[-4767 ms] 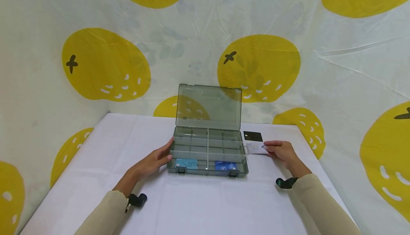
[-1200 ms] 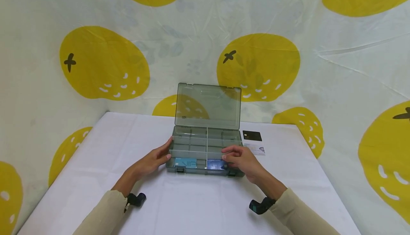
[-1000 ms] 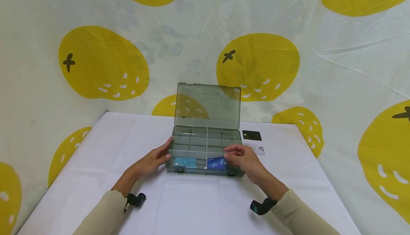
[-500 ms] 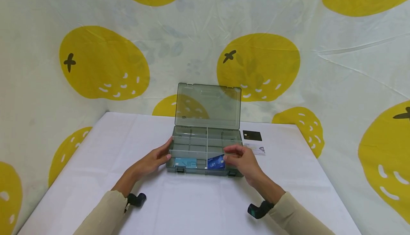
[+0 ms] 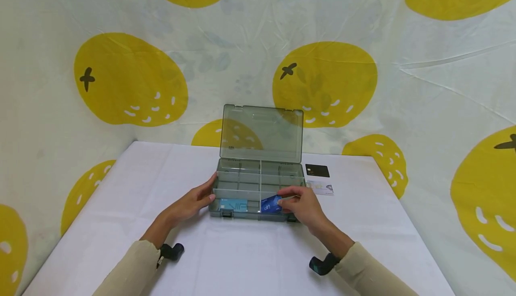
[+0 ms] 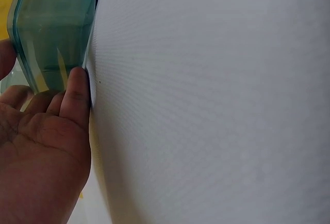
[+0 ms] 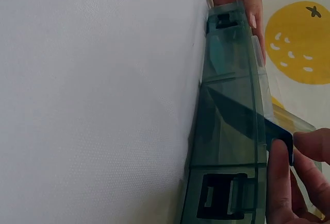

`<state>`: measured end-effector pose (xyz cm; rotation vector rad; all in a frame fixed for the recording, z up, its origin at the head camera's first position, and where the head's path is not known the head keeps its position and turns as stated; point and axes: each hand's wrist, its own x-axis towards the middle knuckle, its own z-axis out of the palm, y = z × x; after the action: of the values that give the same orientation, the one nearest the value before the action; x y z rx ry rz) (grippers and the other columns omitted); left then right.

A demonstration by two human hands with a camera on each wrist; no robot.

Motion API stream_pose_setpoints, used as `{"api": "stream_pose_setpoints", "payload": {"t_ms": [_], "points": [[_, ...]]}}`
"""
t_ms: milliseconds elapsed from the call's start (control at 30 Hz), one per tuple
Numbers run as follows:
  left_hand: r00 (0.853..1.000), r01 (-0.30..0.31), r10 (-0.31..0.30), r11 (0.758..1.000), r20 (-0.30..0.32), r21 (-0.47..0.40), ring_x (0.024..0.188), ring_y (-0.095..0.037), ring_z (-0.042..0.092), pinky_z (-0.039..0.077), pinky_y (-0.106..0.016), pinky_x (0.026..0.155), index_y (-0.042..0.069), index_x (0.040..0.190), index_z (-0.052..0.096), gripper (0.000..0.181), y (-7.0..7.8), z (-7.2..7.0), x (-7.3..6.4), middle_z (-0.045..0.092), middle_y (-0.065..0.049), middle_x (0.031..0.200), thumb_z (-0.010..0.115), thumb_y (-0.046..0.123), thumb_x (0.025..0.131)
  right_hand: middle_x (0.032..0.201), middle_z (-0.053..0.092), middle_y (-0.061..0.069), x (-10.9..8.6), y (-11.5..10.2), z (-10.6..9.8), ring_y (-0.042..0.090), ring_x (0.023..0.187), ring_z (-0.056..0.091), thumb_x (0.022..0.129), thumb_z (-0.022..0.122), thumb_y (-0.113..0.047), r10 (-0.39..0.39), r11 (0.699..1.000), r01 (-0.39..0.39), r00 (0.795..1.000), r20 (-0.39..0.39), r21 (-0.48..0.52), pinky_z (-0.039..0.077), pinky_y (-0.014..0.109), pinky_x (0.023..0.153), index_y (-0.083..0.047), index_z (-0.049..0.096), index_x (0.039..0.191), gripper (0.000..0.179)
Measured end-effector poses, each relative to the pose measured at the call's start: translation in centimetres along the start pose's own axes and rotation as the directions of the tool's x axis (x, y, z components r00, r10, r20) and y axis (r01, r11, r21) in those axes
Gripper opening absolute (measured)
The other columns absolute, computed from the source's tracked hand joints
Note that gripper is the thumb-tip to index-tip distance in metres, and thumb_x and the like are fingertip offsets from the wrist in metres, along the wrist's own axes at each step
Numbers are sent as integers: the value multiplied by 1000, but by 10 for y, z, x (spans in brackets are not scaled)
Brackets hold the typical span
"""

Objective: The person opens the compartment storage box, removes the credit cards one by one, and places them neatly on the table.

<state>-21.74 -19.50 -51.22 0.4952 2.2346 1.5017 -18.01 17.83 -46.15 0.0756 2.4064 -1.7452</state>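
A smoky see-through storage box (image 5: 239,216) with its lid (image 5: 262,133) raised stands on the table. My left hand (image 5: 195,202) holds its left end, fingers against the side wall (image 6: 51,33) and thumb at the rim. Over the front right compartment, my right hand (image 5: 304,205) pinches a blue card (image 5: 270,204) marked VIP between thumb and fingers. The card is tilted, its right end lifted and its left end down inside the compartment, as the right wrist view also shows. A light blue card (image 5: 233,204) lies in the front left compartment.
Clear dividers (image 5: 238,193) split the box into several compartments. On the table right of the box lie a black card (image 5: 317,170) and a white card (image 5: 322,187), one behind the other. A fruit-print cloth (image 5: 238,76) hangs close behind the table.
My right hand has left the white card, moved left to the box and taken hold of the blue card. The card's right end has risen. My left hand keeps its place.
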Motion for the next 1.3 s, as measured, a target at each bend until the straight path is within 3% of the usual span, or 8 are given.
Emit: {"api": "stream_pose_setpoints", "payload": {"t_ms": [500,833,1133,1300], "points": [[1000,-2,2,1000,3,0,168,-33,3,14,-60,133,26,173,5,77,2,0,-1,-1,1,181,53,23,113,133,72,16,0,5,-16,26,107,75,95,76,1,27,1000,-27,1000,-7,7,66,36,88,-5,79,124,30],[1000,-12,12,1000,8,-9,168,-32,3,15,-58,133,25,173,5,76,0,1,1,-1,2,181,53,22,113,126,76,16,-2,8,-44,22,98,75,99,76,-9,27,999,-26,999,-31,33,65,27,85,-5,76,129,31],[1000,-8,8,1000,6,-4,168,-34,4,15,-59,132,25,173,5,76,2,0,0,-1,0,181,53,22,113,135,72,18,-4,13,-73,21,103,76,100,75,-10,33,997,-28,997,-65,76,64,28,90,-2,73,133,35],[1000,6,-6,1000,4,-4,168,-34,4,16,-59,132,27,173,5,77,2,1,-1,-1,1,181,53,24,113,133,74,15,-3,20,-91,17,99,77,99,76,-11,61,995,-52,993,-100,90,64,27,90,-2,72,134,37]]}}
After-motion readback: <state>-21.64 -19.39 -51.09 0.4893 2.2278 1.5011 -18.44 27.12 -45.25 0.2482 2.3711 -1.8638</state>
